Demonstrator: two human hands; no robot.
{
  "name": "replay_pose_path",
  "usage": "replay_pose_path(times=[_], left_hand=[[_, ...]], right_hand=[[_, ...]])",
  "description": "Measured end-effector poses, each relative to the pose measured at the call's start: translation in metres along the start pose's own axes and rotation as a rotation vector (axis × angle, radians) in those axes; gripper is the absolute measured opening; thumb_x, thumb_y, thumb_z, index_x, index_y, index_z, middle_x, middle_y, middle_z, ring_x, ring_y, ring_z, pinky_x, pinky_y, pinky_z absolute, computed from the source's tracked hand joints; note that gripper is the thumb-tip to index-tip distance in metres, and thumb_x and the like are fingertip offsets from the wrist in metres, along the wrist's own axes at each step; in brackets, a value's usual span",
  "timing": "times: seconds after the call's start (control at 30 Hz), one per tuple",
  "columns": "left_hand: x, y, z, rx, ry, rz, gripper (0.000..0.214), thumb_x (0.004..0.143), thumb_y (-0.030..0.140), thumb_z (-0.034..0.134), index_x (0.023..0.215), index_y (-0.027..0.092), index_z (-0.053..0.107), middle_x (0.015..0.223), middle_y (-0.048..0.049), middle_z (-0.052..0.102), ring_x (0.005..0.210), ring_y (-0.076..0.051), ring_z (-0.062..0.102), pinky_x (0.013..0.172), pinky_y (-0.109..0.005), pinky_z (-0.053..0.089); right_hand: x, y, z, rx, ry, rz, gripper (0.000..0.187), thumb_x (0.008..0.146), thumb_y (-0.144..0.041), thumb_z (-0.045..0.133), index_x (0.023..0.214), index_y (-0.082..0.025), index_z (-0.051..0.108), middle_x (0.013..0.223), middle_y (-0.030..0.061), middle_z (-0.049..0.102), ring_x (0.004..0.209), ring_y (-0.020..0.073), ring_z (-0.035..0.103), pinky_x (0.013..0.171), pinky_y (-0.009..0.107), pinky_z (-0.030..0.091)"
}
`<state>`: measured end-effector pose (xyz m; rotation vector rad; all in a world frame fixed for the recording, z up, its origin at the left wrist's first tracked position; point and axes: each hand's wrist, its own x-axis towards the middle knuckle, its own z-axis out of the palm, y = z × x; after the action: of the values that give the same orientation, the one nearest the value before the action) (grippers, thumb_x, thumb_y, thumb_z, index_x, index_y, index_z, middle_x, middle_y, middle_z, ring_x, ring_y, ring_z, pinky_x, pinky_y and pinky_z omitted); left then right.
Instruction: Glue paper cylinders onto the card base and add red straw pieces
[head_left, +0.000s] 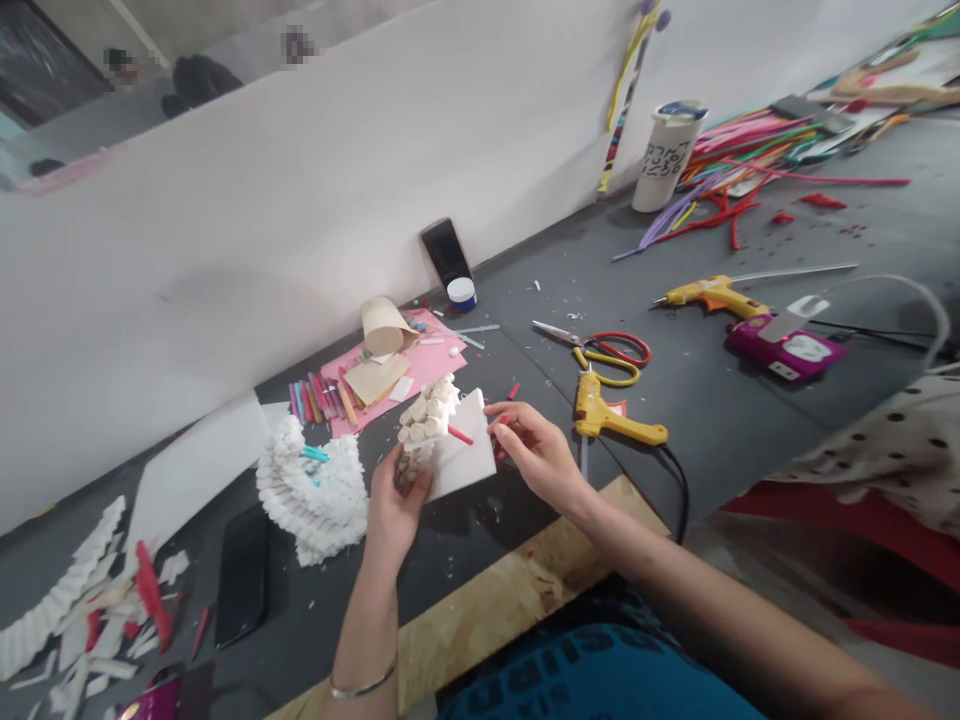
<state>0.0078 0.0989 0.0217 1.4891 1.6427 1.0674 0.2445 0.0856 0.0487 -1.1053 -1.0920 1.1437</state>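
Note:
My left hand [399, 500] grips a small craft model from its left side: a white board [463, 455] with cream rolled pieces [426, 415] stuck on it. A short red stick [460, 436] juts out from the rolls across the board. At the board's right edge is my right hand [536, 450], thumb and fingers pinched around a small red piece [501, 424]. More red bits partly show beneath that hand. Just left of my left hand stands a white, ruffled model [315, 490] with turquoise strips in it.
Two yellow glue guns [611, 415] [712, 293], scissors [600, 345] and a purple power strip [784, 345] lie to the right. Pink paper [442, 347] with rolls, a propped phone [447, 252] and a small jar [461, 293] are behind. A black phone [242, 575] and scraps [112, 625] lie left.

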Motion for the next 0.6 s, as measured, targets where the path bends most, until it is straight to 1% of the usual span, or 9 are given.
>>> replay_pose_path(times=[0.07, 0.13, 0.2, 0.27, 0.4, 0.5, 0.6], left_hand=[[-0.001, 0.006, 0.0, -0.017, -0.03, -0.069, 0.069, 0.077, 0.053, 0.073, 0.133, 0.018, 0.055, 0.136, -0.0176, 0.057, 0.117, -0.029, 0.063, 0.099, -0.042, 0.052], [-0.002, 0.014, -0.001, -0.018, -0.068, -0.139, 0.075, 0.076, 0.054, 0.073, 0.139, 0.02, 0.052, 0.139, -0.0169, 0.055, 0.119, -0.028, 0.062, 0.1, -0.042, 0.051], [-0.004, 0.021, -0.003, -0.013, -0.102, -0.168, 0.076, 0.077, 0.055, 0.071, 0.142, 0.023, 0.05, 0.142, -0.0147, 0.054, 0.119, -0.027, 0.061, 0.099, -0.041, 0.051], [-0.007, 0.027, -0.005, -0.022, -0.132, -0.165, 0.072, 0.079, 0.055, 0.069, 0.142, 0.025, 0.051, 0.142, -0.0124, 0.055, 0.118, -0.025, 0.061, 0.098, -0.039, 0.051], [-0.013, 0.039, -0.008, -0.045, -0.174, -0.179, 0.066, 0.081, 0.056, 0.067, 0.139, 0.024, 0.055, 0.135, -0.0103, 0.062, 0.109, -0.023, 0.063, 0.092, -0.036, 0.052], [-0.017, 0.047, -0.01, -0.098, -0.213, -0.202, 0.071, 0.081, 0.057, 0.067, 0.142, 0.025, 0.051, 0.136, -0.0105, 0.061, 0.105, -0.022, 0.063, 0.088, -0.035, 0.053], [-0.021, 0.053, -0.014, -0.144, -0.254, -0.24, 0.08, 0.078, 0.059, 0.068, 0.145, 0.022, 0.047, 0.137, -0.0131, 0.057, 0.104, -0.023, 0.062, 0.087, -0.035, 0.052]], right_hand=[[0.002, -0.002, -0.001, -0.063, -0.008, -0.094, 0.025, 0.095, -0.044, 0.053, 0.083, -0.022, 0.058, 0.117, 0.0087, 0.064, 0.079, 0.0155, 0.064, 0.067, 0.029, 0.057], [0.005, -0.006, -0.002, -0.124, -0.036, -0.182, 0.022, 0.096, -0.041, 0.052, 0.085, -0.023, 0.059, 0.113, 0.0095, 0.065, 0.09, 0.0189, 0.064, 0.07, 0.031, 0.057], [0.008, -0.01, -0.002, -0.164, -0.067, -0.256, 0.021, 0.097, -0.039, 0.05, 0.087, -0.023, 0.059, 0.11, 0.0101, 0.066, 0.096, 0.0204, 0.064, 0.074, 0.032, 0.057], [0.011, -0.015, -0.002, -0.186, -0.094, -0.318, 0.02, 0.098, -0.037, 0.048, 0.087, -0.023, 0.059, 0.106, 0.0103, 0.067, 0.096, 0.0206, 0.064, 0.075, 0.033, 0.056], [0.017, -0.027, 0.0, -0.24, -0.141, -0.44, 0.013, 0.098, -0.03, 0.049, 0.09, -0.022, 0.057, 0.099, 0.0095, 0.066, 0.093, 0.0198, 0.063, 0.071, 0.031, 0.054], [0.02, -0.04, 0.002, -0.266, -0.17, -0.542, 0.01, 0.097, -0.024, 0.05, 0.089, -0.021, 0.056, 0.092, 0.0081, 0.064, 0.09, 0.0187, 0.062, 0.07, 0.031, 0.052], [0.018, -0.055, 0.004, -0.285, -0.209, -0.568, 0.011, 0.097, -0.022, 0.05, 0.088, -0.021, 0.056, 0.091, 0.0079, 0.062, 0.086, 0.0178, 0.06, 0.067, 0.029, 0.05]])
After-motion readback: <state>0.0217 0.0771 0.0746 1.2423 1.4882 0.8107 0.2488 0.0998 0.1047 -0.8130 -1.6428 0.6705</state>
